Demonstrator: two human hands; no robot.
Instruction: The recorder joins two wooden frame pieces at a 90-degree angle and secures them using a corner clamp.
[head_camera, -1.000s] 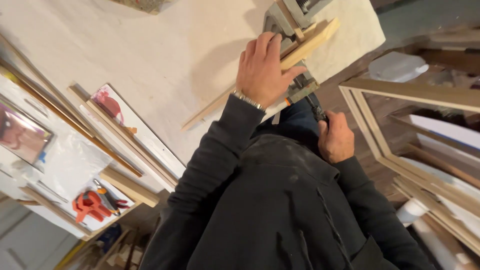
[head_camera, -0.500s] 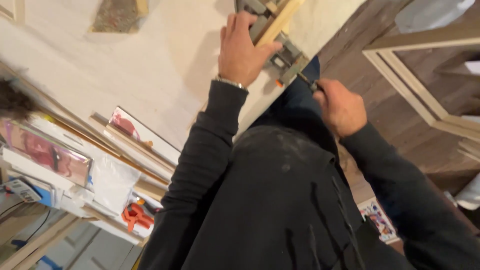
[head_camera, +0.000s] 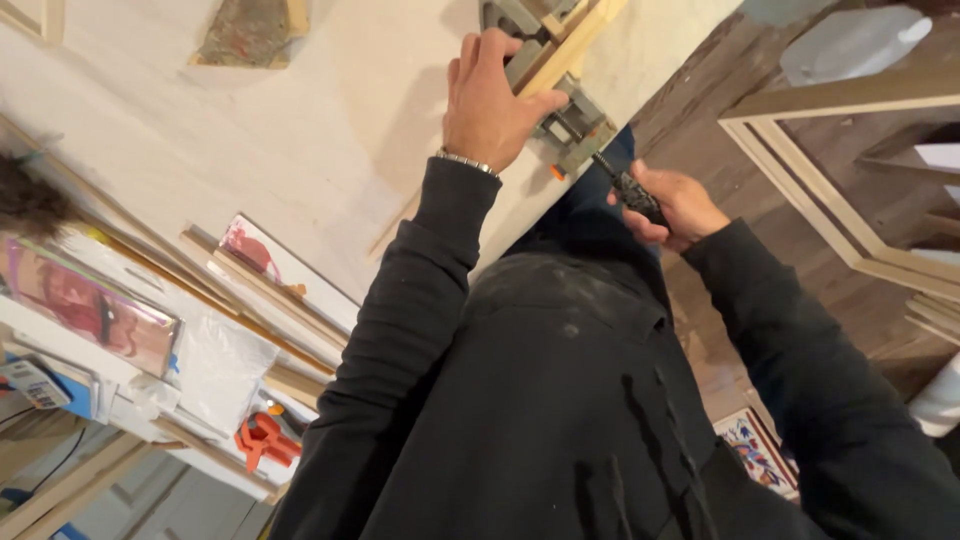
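Note:
My left hand (head_camera: 492, 100) presses down on a pale wooden strip (head_camera: 563, 45) held in a grey metal corner clamp (head_camera: 566, 120) at the edge of the white worktable (head_camera: 250, 130). My right hand (head_camera: 672, 203) is below the table edge, closed around the clamp's black screw handle (head_camera: 628, 188). A silver bracelet sits on my left wrist. Both arms wear dark sleeves, and my dark torso fills the lower middle of the view.
Wooden frame strips and a small picture panel (head_camera: 262, 258) lie along the table's left side, with orange spring clamps (head_camera: 262, 440) below. Pale wooden frames (head_camera: 840, 170) lean on the dark floor at right. A colourful print (head_camera: 762, 450) lies on the floor.
The view has swung, so the clamp and both hands now sit near the top centre. My left hand stays on the wooden strip and my right hand stays on the clamp handle.

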